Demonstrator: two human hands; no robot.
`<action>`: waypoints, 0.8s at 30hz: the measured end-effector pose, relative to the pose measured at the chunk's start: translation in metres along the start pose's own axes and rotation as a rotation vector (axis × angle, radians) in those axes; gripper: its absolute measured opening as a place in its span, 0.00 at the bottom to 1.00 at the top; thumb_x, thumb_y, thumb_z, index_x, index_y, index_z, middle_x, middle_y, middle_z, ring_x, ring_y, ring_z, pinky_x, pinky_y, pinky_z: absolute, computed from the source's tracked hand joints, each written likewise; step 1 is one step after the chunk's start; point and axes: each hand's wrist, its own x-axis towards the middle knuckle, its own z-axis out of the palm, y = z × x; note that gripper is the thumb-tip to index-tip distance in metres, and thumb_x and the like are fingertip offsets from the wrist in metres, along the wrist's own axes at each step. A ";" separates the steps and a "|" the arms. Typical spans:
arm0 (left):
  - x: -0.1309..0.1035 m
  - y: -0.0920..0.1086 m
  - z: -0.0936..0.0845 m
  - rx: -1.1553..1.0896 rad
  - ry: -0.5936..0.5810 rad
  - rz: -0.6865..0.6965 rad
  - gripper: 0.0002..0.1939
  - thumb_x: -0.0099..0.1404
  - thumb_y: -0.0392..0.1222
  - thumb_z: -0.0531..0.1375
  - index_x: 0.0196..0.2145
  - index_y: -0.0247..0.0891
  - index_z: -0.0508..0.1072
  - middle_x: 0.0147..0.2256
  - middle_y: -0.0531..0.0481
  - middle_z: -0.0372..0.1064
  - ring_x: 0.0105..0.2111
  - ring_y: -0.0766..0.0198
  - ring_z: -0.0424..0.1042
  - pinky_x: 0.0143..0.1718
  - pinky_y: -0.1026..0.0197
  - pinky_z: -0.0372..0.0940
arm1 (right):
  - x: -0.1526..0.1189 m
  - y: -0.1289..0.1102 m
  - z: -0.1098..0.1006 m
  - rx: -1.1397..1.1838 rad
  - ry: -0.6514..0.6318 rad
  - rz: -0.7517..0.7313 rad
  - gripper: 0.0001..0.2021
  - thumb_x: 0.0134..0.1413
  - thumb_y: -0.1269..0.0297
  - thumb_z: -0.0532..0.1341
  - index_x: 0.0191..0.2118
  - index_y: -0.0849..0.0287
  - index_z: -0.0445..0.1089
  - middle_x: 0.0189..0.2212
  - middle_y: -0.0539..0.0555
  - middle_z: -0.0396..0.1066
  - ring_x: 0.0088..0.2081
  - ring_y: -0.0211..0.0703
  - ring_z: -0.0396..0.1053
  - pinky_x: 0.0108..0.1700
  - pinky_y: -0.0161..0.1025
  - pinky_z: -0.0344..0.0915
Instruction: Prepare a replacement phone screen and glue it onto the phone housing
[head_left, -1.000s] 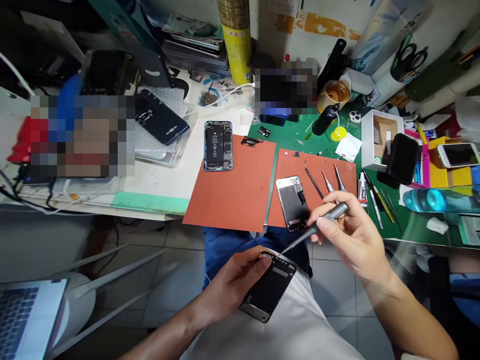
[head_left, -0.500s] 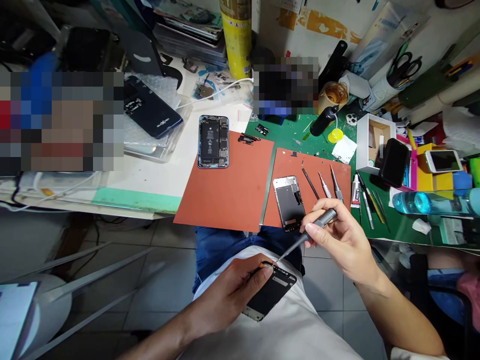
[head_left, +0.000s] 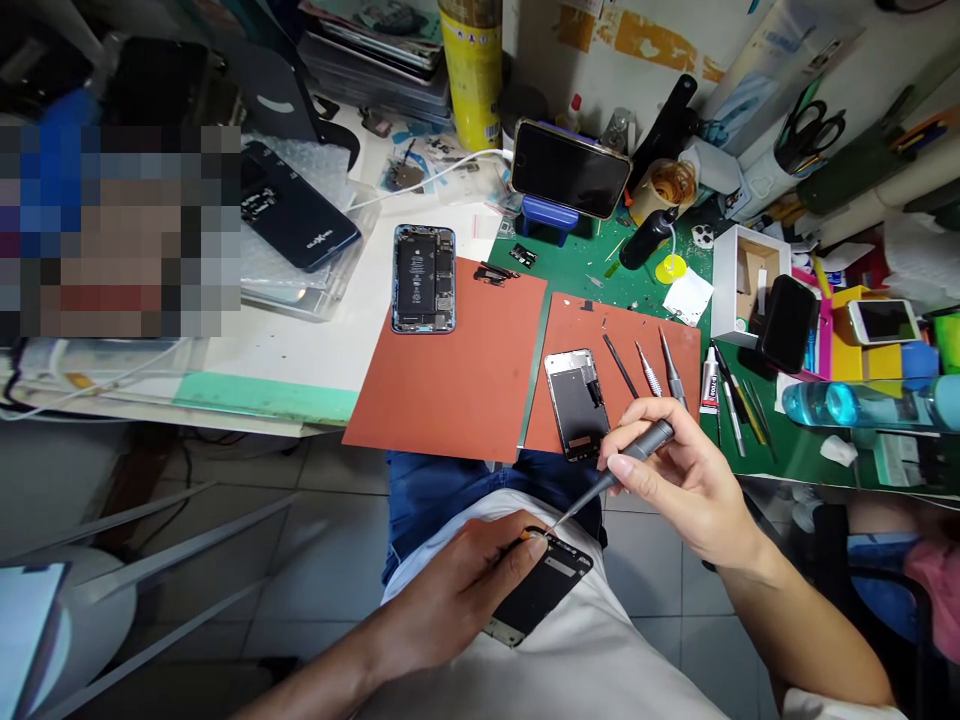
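Above my lap, my left hand grips a black phone screen assembly by its upper left edge, thumb across its back. My right hand holds a dark grey screwdriver slanting down to the left. Its thin tip meets the top end of the screen, close to my left thumb; the exact contact point is too small to make out. A second phone screen lies on the orange mat, just beyond my right hand. An opened phone with its battery and boards exposed rests on the left mat.
Several slim tools, including a screwdriver, lie on the right orange mat. A glue tube and a blue water bottle are farther right. A phone on a blue stand stands at the back. Small black parts sit beside the opened phone.
The camera view has shifted slightly. Both hands keep their grips, with the screwdriver tip still at the top end of the screen.
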 end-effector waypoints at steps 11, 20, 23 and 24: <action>0.000 -0.001 0.002 -0.018 0.006 -0.008 0.25 0.80 0.64 0.50 0.34 0.42 0.66 0.28 0.56 0.52 0.28 0.64 0.52 0.30 0.58 0.49 | 0.000 -0.001 0.000 -0.015 -0.002 -0.010 0.12 0.69 0.60 0.70 0.51 0.51 0.69 0.38 0.50 0.76 0.33 0.38 0.73 0.38 0.37 0.77; 0.000 -0.004 0.003 -0.020 -0.008 -0.013 0.23 0.81 0.62 0.51 0.35 0.43 0.66 0.29 0.55 0.55 0.30 0.63 0.54 0.30 0.60 0.52 | -0.002 -0.006 -0.008 -0.191 -0.103 -0.081 0.11 0.73 0.62 0.66 0.55 0.48 0.67 0.42 0.52 0.80 0.44 0.43 0.77 0.49 0.41 0.75; -0.001 -0.002 0.005 -0.040 0.023 -0.003 0.22 0.80 0.60 0.52 0.35 0.42 0.68 0.29 0.55 0.56 0.30 0.63 0.55 0.30 0.61 0.54 | 0.002 -0.006 -0.012 -0.324 -0.078 -0.104 0.11 0.68 0.59 0.70 0.50 0.49 0.69 0.40 0.51 0.78 0.40 0.42 0.75 0.43 0.39 0.73; -0.001 -0.002 0.005 -0.051 0.034 -0.002 0.22 0.80 0.60 0.53 0.35 0.42 0.68 0.29 0.55 0.57 0.30 0.63 0.55 0.30 0.61 0.54 | 0.003 -0.006 -0.013 -0.370 -0.048 -0.107 0.12 0.66 0.58 0.72 0.47 0.50 0.70 0.38 0.50 0.76 0.36 0.41 0.74 0.39 0.38 0.72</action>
